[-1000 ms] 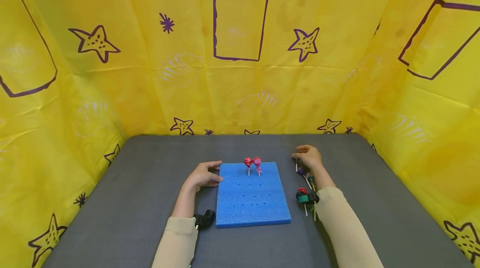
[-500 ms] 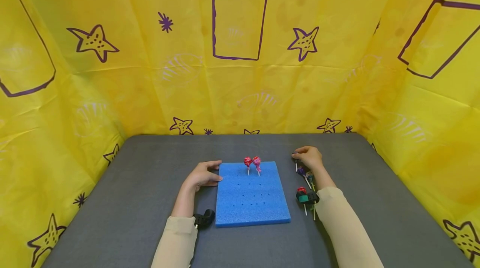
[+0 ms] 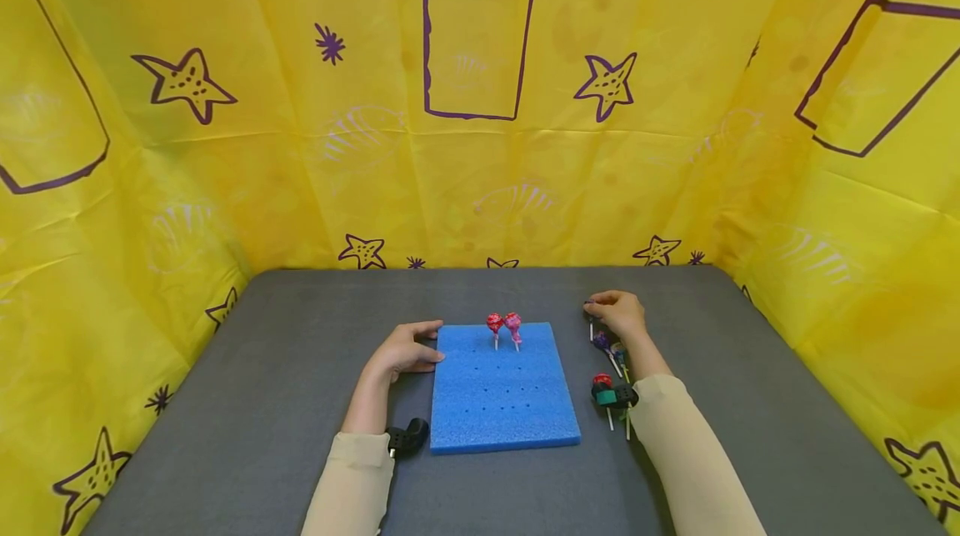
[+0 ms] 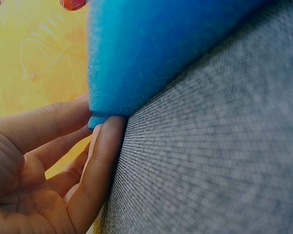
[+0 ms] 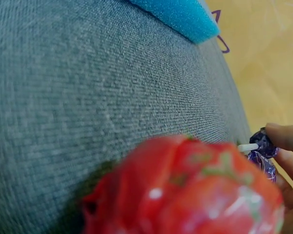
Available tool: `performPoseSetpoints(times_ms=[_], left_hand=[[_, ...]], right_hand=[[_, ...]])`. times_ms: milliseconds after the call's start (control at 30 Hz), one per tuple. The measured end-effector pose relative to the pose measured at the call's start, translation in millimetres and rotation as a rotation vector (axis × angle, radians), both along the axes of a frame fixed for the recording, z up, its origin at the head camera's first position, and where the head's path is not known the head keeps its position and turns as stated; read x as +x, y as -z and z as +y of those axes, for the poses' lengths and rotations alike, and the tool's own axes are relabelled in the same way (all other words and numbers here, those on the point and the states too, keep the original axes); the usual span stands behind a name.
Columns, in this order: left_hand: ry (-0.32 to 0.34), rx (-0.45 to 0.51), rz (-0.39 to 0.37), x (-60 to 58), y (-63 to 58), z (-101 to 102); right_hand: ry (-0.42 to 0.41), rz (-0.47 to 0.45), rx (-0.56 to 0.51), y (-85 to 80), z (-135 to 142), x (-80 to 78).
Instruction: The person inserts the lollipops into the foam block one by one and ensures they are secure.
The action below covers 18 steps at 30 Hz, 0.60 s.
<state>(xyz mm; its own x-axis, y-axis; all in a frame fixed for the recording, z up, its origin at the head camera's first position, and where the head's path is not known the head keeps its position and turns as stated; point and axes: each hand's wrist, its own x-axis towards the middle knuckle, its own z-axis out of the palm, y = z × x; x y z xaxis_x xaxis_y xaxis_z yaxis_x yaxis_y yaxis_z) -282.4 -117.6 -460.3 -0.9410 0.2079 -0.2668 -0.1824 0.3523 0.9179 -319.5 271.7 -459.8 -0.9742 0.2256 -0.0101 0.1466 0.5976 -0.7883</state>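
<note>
My right hand [image 3: 619,315] pinches the head of a dark purple lollipop [image 5: 263,142] between thumb and finger, its white stick pointing out. Right under it is another purple lollipop [image 5: 263,166]. My left hand [image 3: 405,350] touches the far left edge and corner of a blue foam board [image 3: 504,428], its fingers spread; the left wrist view shows fingertips [image 4: 115,127] against the foam's side, close to the table. Near the board's back, a red lollipop [image 3: 494,323] and a pink lollipop [image 3: 513,322] stand upright on their sticks. Several rows of small holes mark the board.
A large red-wrapped lollipop [image 5: 185,190] lies near my right wrist, with more lollipops partly hidden under the forearm. Each wrist carries a black camera, such as the left one [image 3: 408,438]. Yellow patterned cloth [image 3: 480,186] walls the grey table [image 3: 300,436] at the back and sides.
My right thumb and finger have come together on the dark purple lollipop, which has shifted very slightly. My left hand and the foam board stay where they were.
</note>
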Motion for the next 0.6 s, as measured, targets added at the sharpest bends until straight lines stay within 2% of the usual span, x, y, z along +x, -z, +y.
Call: performPoseSetpoints(times_ms=[300, 600], left_hand=[[0.006, 0.003, 0.001, 0.3, 0.6, 0], [0.006, 0.001, -0.002, -0.4, 0.5, 0]], right_hand=[[0.053, 0.029, -0.155, -4.1, -5, -1.2], [0.03, 0.081, -0.245, -31.0, -25, -1.4]])
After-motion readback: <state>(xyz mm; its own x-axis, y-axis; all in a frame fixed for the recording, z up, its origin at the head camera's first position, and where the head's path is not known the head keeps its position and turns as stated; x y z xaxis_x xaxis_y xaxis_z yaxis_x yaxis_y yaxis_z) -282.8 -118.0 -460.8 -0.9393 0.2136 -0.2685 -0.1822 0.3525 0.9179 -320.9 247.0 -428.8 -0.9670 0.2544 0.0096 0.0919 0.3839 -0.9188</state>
